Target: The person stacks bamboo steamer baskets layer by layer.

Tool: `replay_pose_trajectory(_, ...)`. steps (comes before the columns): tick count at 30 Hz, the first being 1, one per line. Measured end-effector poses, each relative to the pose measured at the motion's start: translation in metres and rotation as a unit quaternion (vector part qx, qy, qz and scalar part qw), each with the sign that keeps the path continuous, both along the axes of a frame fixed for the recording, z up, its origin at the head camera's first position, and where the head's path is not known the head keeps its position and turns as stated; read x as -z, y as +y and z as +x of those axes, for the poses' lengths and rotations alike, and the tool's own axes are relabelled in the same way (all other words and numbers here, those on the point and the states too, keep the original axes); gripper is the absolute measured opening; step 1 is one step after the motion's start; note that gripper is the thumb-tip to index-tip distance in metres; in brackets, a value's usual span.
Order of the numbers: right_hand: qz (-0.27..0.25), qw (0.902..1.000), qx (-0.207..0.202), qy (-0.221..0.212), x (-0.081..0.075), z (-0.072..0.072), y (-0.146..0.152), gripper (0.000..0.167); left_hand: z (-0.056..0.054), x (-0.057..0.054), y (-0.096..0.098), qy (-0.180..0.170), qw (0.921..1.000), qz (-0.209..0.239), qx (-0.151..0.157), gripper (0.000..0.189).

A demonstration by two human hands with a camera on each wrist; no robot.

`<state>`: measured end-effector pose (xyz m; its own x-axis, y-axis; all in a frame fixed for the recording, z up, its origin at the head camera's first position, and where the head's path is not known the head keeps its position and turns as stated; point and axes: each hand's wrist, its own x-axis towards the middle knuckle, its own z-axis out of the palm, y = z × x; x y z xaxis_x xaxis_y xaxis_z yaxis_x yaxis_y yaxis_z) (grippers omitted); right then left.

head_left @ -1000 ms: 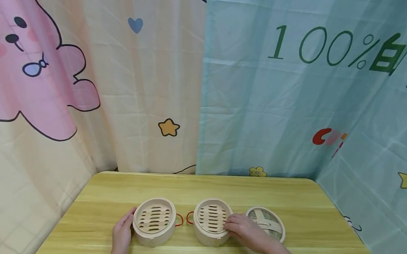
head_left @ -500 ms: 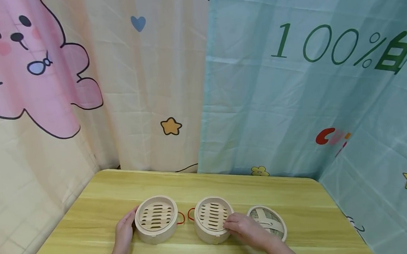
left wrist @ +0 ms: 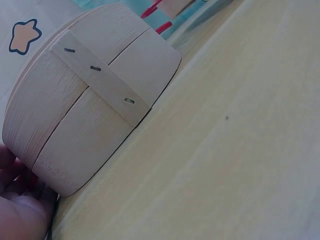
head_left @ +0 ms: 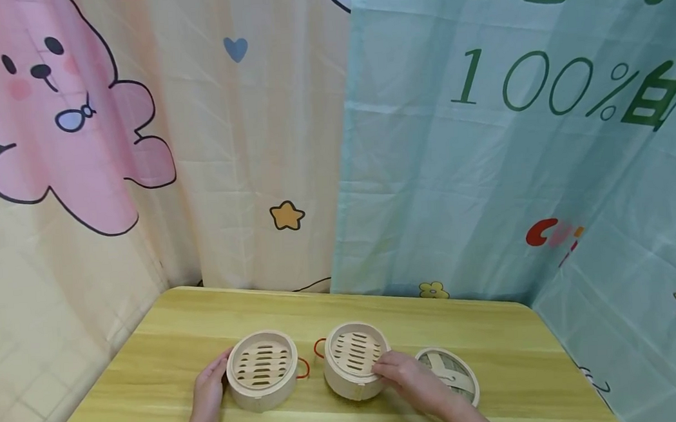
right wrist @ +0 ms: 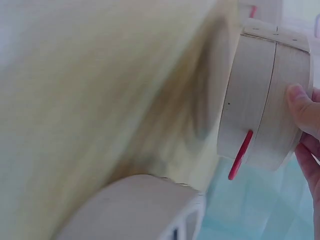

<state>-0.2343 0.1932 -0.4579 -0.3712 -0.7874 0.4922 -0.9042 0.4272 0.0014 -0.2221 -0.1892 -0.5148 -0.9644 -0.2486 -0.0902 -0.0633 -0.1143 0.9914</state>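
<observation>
Two round pale wooden steamer baskets with slatted floors and red handles are side by side. My left hand (head_left: 208, 388) is at the outer side of the left steamer basket (head_left: 261, 395), which stands on the table. Its curled fingers (left wrist: 20, 210) grip around a bit of red at that side, seen in the left wrist view. My right hand (head_left: 407, 378) pinches the near right rim of the right steamer basket (head_left: 349, 386), thumb outside, other fingers over the rim. In the right wrist view this basket (right wrist: 265, 95) is tilted and raised, a shadow lying below it.
A round woven steamer lid (head_left: 454, 373) lies to the right, partly behind my right hand and forearm. The wooden table (head_left: 472, 322) ends at a back edge against printed curtains (head_left: 429, 186).
My right hand has lifted the right steamer basket slightly up and back. The left basket and left hand stay put, and the head view has shifted a little.
</observation>
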Motion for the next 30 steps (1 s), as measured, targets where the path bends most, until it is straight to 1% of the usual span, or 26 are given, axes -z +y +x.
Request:
replay_pose_trajectory(5,-0.026,0.9997,-0.001,0.001,-0.012,-0.001,-0.004,0.025,0.002,0.002,0.000,-0.002,1.0000,0.005,-0.003,0.044)
replay_pose_trajectory(8,-0.035,0.9994,-0.003,0.005,-0.021,-0.004,-0.008,0.025,0.003,0.004,0.001,0.005,1.0000,0.005,-0.007,0.044)
replay_pose_trajectory(13,-0.036,0.9993,-0.007,0.010,-0.034,-0.010,-0.021,0.023,0.003,0.004,0.001,0.009,0.9999,0.001,-0.012,0.044)
replay_pose_trajectory(17,-0.030,0.9994,-0.008,0.013,-0.042,-0.013,-0.032,0.022,0.003,0.004,0.001,0.003,0.9999,0.000,-0.011,0.044)
replay_pose_trajectory(20,-0.025,0.9995,-0.014,0.016,-0.046,-0.014,-0.041,0.022,0.003,0.003,0.001,0.002,1.0000,0.004,-0.009,0.044)
replay_pose_trajectory(25,-0.018,0.9989,-0.035,0.024,-0.048,-0.018,-0.057,0.020,0.004,0.002,0.000,0.007,0.9999,0.006,-0.008,0.044)
replay_pose_trajectory(30,-0.007,0.9985,-0.053,0.011,-0.049,-0.020,-0.072,0.018,0.004,0.003,0.001,0.013,0.9998,0.001,-0.012,0.044)
